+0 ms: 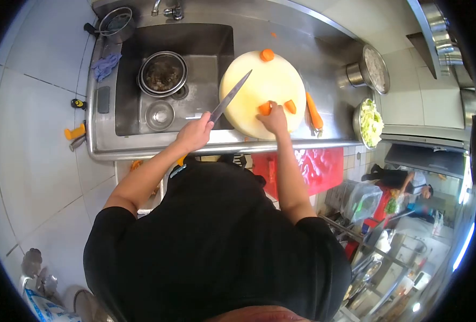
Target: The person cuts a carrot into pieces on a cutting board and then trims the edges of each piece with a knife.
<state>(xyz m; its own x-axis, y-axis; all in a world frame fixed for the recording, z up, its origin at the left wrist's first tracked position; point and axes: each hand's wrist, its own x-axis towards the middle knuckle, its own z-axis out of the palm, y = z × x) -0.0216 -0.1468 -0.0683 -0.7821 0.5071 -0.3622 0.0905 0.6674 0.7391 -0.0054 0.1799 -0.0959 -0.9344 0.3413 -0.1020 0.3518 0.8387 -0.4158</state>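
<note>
One knife [230, 97], gripped by left fingers [206, 116], is best kept clear of the right fingers [262, 117], closed around a carrot chunk [264, 109] on a round board [273, 80].

Carrot pieces [290, 106] on board [273, 80]

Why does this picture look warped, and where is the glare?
Head view: white wall tiles bend and corners go black, probably a wide lens; pale glare streaks the glossy red surface, and the white light strip at right is washed out.
</note>
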